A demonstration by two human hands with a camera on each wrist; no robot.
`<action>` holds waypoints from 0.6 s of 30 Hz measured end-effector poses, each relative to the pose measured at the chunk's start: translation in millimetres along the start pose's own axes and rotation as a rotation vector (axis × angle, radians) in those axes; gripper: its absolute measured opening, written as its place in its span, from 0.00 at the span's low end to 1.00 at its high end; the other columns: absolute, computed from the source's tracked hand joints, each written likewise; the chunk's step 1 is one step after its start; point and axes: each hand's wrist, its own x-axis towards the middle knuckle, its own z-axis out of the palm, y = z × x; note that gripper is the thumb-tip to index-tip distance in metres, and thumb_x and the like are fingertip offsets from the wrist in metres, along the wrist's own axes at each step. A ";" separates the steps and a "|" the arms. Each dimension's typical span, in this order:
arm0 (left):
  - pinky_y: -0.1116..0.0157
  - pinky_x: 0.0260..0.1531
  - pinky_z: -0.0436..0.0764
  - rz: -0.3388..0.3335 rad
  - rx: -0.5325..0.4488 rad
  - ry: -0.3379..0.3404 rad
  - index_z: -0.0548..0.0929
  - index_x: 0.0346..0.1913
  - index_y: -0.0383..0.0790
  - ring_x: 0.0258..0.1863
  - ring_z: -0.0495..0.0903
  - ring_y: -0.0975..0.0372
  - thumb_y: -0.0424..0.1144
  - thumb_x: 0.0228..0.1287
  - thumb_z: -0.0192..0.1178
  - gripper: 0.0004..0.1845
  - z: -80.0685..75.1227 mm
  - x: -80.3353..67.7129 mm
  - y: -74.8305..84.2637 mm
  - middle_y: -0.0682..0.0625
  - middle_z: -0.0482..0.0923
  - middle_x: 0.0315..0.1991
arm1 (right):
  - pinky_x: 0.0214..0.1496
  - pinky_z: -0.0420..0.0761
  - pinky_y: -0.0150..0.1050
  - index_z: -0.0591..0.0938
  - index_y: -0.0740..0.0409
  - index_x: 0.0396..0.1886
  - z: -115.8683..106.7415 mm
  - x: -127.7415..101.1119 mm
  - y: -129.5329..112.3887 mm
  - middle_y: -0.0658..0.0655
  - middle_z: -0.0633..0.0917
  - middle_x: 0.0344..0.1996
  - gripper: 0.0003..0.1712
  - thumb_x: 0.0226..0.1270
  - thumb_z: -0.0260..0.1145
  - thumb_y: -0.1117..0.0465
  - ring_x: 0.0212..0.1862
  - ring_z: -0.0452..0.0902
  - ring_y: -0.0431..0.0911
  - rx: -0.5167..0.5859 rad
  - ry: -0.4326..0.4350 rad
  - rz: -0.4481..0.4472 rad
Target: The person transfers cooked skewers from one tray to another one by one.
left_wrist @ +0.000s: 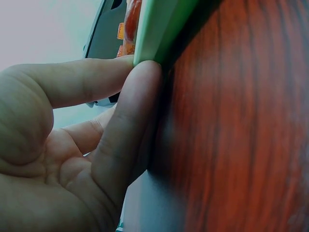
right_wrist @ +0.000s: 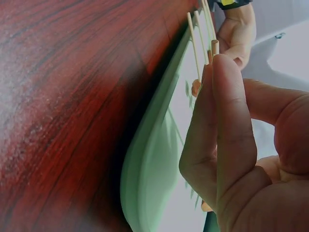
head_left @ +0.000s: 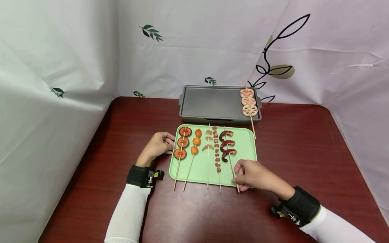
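A light green tray (head_left: 244,145) lies on the table with several skewers across it. My left hand (head_left: 157,145) pinches the tray's left rim between thumb and finger, as the left wrist view shows. At the tray's front right, my right hand (head_left: 252,173) pinches the lower stick of the octopus tentacle skewer (head_left: 228,143), whose pieces rest over the tray. Left of it lie a skewer of small reddish meat pieces (head_left: 217,150), a skewer of pale pink curved slices (head_left: 208,147), a skewer of orange balls (head_left: 194,150) and a mushroom skewer (head_left: 180,154).
Behind the tray stands a dark grey rectangular grill plate (head_left: 212,101). A lotus root skewer (head_left: 250,110) lies at its right end, its stick reaching over the tray's corner. White patterned cloth (head_left: 194,44) hangs behind the red-brown wooden table (head_left: 304,145).
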 end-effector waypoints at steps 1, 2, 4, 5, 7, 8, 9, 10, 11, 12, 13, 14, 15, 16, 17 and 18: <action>0.64 0.31 0.90 -0.001 0.000 0.001 0.77 0.59 0.24 0.29 0.84 0.59 0.24 0.67 0.63 0.19 0.1 -0.3 -0.1 0.38 0.80 0.38 | 0.27 0.90 0.41 0.75 0.69 0.40 0.9 0.9 -0.1 0.57 0.83 0.21 0.16 0.62 0.74 0.67 0.23 0.84 0.44 -0.001 -0.001 -0.001; 0.64 0.31 0.90 -0.001 0.000 0.002 0.77 0.59 0.24 0.29 0.84 0.59 0.24 0.67 0.63 0.18 0.1 -0.6 -0.3 0.38 0.80 0.38 | 0.27 0.90 0.42 0.75 0.69 0.40 1.8 1.6 -0.2 0.57 0.83 0.21 0.16 0.62 0.74 0.67 0.23 0.84 0.44 -0.005 -0.002 -0.003; 0.64 0.31 0.90 0.001 0.002 0.002 0.77 0.59 0.23 0.29 0.84 0.59 0.23 0.67 0.63 0.18 0.1 -1.0 -0.4 0.38 0.80 0.37 | 0.27 0.90 0.43 0.75 0.69 0.40 3.6 3.2 -0.3 0.57 0.83 0.21 0.16 0.63 0.74 0.67 0.22 0.84 0.44 -0.011 -0.005 -0.002; 0.64 0.31 0.90 0.002 0.003 0.001 0.77 0.59 0.23 0.28 0.84 0.59 0.23 0.67 0.63 0.18 0.1 -1.1 -0.4 0.38 0.80 0.37 | 0.27 0.90 0.44 0.75 0.69 0.40 4.3 3.8 -0.4 0.57 0.82 0.21 0.15 0.63 0.74 0.67 0.22 0.84 0.44 -0.018 -0.008 -0.001; 0.63 0.31 0.90 0.004 0.005 0.000 0.77 0.58 0.23 0.28 0.84 0.59 0.23 0.67 0.63 0.18 0.0 -1.2 -0.5 0.38 0.80 0.37 | 0.26 0.90 0.44 0.76 0.68 0.40 5.5 4.9 -0.5 0.57 0.82 0.21 0.15 0.64 0.74 0.66 0.21 0.83 0.44 -0.043 -0.013 -0.003; 0.63 0.31 0.90 0.005 0.006 -0.001 0.78 0.58 0.23 0.28 0.84 0.59 0.23 0.67 0.63 0.18 0.0 -1.2 -0.5 0.39 0.80 0.37 | 0.25 0.89 0.45 0.76 0.68 0.40 5.9 5.4 -0.5 0.57 0.82 0.21 0.15 0.64 0.74 0.66 0.20 0.83 0.44 -0.058 -0.016 -0.006; 0.64 0.31 0.90 0.005 0.007 0.000 0.78 0.58 0.23 0.28 0.84 0.59 0.23 0.67 0.63 0.18 0.1 -1.2 -0.6 0.39 0.80 0.37 | 0.24 0.89 0.45 0.76 0.67 0.40 6.2 5.8 -0.6 0.56 0.82 0.20 0.15 0.64 0.74 0.65 0.19 0.82 0.44 -0.070 -0.019 -0.009; 0.64 0.31 0.90 0.004 0.006 0.000 0.78 0.58 0.23 0.28 0.84 0.59 0.23 0.67 0.63 0.18 0.1 -1.2 -0.7 0.39 0.80 0.37 | 0.24 0.89 0.45 0.76 0.67 0.40 6.2 6.1 -0.8 0.57 0.82 0.20 0.15 0.65 0.74 0.64 0.19 0.82 0.44 -0.080 -0.023 -0.013; 0.64 0.31 0.90 0.004 0.005 0.001 0.78 0.58 0.23 0.28 0.84 0.59 0.23 0.67 0.63 0.18 0.2 -1.3 -0.6 0.39 0.80 0.37 | 0.23 0.88 0.46 0.76 0.66 0.41 6.2 6.4 -1.0 0.57 0.83 0.20 0.15 0.65 0.74 0.64 0.18 0.82 0.44 -0.090 -0.027 -0.017; 0.64 0.31 0.90 0.003 0.004 0.001 0.78 0.58 0.23 0.28 0.84 0.59 0.23 0.67 0.63 0.18 0.2 -1.5 -0.4 0.39 0.80 0.37 | 0.23 0.88 0.46 0.77 0.66 0.41 6.1 6.7 -1.2 0.57 0.83 0.20 0.15 0.65 0.74 0.63 0.18 0.82 0.44 -0.098 -0.030 -0.020; 0.64 0.31 0.90 0.004 0.003 0.001 0.78 0.58 0.23 0.28 0.84 0.59 0.23 0.67 0.63 0.18 0.3 -1.6 -0.2 0.39 0.80 0.37 | 0.23 0.88 0.46 0.77 0.66 0.41 6.0 7.0 -1.4 0.57 0.83 0.20 0.15 0.65 0.74 0.63 0.18 0.82 0.45 -0.101 -0.033 -0.023; 0.64 0.31 0.90 0.003 0.001 0.001 0.78 0.58 0.23 0.28 0.84 0.59 0.23 0.66 0.63 0.18 0.3 -1.7 0.0 0.39 0.80 0.37 | 0.23 0.88 0.46 0.77 0.66 0.41 5.8 7.3 -1.5 0.56 0.83 0.20 0.15 0.66 0.74 0.63 0.18 0.82 0.45 -0.107 -0.033 -0.028; 0.64 0.31 0.90 0.002 0.000 0.002 0.78 0.58 0.23 0.28 0.84 0.59 0.23 0.66 0.63 0.18 0.3 -1.6 -0.1 0.39 0.80 0.37 | 0.23 0.88 0.46 0.77 0.66 0.42 5.4 7.5 -1.9 0.56 0.82 0.20 0.15 0.66 0.73 0.63 0.18 0.82 0.45 -0.116 -0.031 -0.032; 0.64 0.31 0.90 0.001 -0.003 0.002 0.78 0.58 0.23 0.28 0.84 0.59 0.23 0.66 0.63 0.18 0.2 -1.6 0.0 0.39 0.80 0.37 | 0.23 0.88 0.46 0.77 0.66 0.42 4.7 7.5 -2.2 0.55 0.82 0.20 0.15 0.66 0.73 0.62 0.18 0.82 0.45 -0.125 -0.029 -0.032; 0.64 0.31 0.90 0.000 -0.004 0.003 0.78 0.58 0.23 0.28 0.84 0.59 0.23 0.66 0.63 0.18 0.2 -1.7 0.2 0.39 0.80 0.37 | 0.23 0.87 0.45 0.77 0.66 0.42 3.9 7.5 -2.5 0.55 0.82 0.19 0.15 0.67 0.73 0.62 0.17 0.82 0.45 -0.137 -0.025 -0.036; 0.64 0.31 0.90 0.000 -0.006 0.003 0.77 0.58 0.23 0.28 0.84 0.59 0.23 0.66 0.63 0.18 0.2 -1.6 0.2 0.39 0.80 0.37 | 0.22 0.87 0.44 0.77 0.66 0.42 3.1 7.4 -2.8 0.54 0.82 0.19 0.15 0.67 0.73 0.61 0.17 0.82 0.46 -0.153 -0.017 -0.040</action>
